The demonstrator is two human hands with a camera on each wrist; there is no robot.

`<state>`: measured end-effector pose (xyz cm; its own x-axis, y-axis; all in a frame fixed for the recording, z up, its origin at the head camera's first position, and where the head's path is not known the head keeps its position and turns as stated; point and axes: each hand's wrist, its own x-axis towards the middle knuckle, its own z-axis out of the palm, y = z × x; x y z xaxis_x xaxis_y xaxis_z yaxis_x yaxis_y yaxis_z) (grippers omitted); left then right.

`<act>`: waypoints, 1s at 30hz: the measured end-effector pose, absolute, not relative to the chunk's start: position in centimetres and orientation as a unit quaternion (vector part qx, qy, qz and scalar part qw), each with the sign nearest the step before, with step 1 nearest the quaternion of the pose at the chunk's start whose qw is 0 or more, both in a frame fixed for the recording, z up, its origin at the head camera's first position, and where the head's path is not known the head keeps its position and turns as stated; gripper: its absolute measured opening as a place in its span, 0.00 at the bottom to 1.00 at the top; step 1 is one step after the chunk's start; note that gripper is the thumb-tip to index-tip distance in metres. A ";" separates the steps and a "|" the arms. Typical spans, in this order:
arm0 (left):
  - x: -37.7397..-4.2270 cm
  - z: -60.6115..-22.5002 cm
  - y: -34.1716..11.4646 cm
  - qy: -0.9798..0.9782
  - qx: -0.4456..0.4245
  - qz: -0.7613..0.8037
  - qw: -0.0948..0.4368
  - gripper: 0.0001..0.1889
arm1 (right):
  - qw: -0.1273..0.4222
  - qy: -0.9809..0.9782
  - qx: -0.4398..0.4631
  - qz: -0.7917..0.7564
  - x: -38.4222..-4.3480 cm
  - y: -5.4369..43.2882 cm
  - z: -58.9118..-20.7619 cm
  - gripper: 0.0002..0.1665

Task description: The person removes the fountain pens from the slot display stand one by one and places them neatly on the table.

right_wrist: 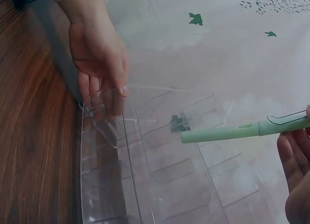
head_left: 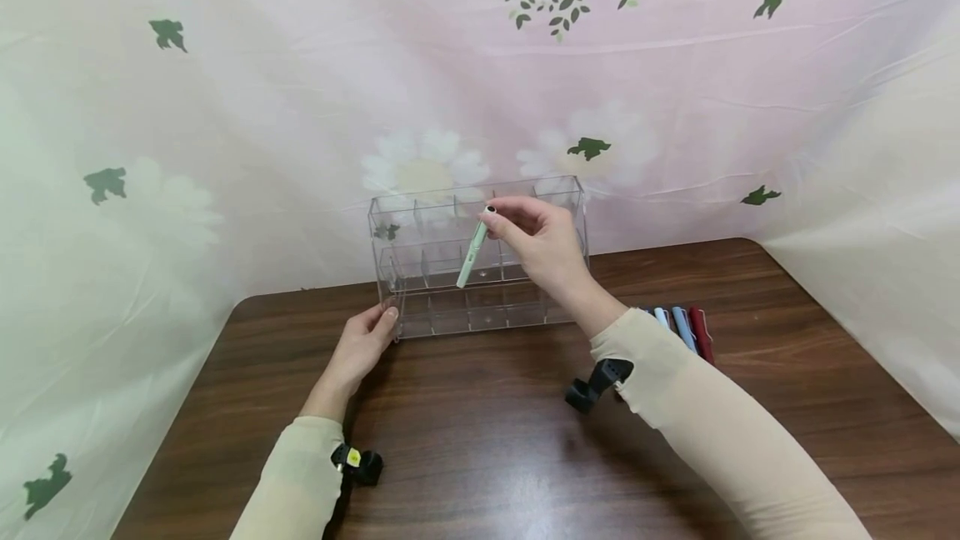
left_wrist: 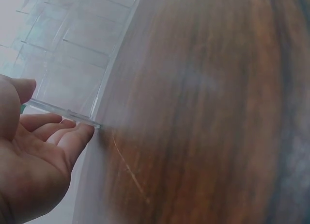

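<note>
A clear plastic organizer [head_left: 450,322] with tiers of small compartments stands at the back of the table. My left hand [head_left: 364,338] grips its left side near the bottom, thumb on one face and fingers on the other; the left wrist view shows the panel's edge [left_wrist: 63,110] between them. In front of the upper tiers, my right hand [head_left: 543,242] pinches a mint-green capped pen [head_left: 472,252] by its clip end. The pen slants, its other end pointing down and left. The right wrist view shows the pen [right_wrist: 223,132] held over the compartments.
Several pens lie on the brown wooden table [head_left: 480,415] to the right, among them a red pen [head_left: 701,332] and a light blue pen [head_left: 682,326], partly behind my right sleeve. A patterned cloth [head_left: 300,107] hangs close behind the organizer and along both sides.
</note>
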<state>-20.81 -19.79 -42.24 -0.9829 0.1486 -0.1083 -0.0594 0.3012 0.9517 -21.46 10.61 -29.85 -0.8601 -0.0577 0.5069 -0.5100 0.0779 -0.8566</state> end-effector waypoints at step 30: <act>-20.9 -42.5 -19.7 0.804 0.023 0.588 0.085 0.31 | 0.148 -0.817 0.137 0.541 -18.1 17.7 -31.5 0.16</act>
<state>-20.89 -19.67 -42.51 -0.9846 0.1365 -0.1094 -0.0629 0.3075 0.9495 -18.11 17.67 -31.54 -0.9185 -0.0638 0.3902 -0.3841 0.3781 -0.8423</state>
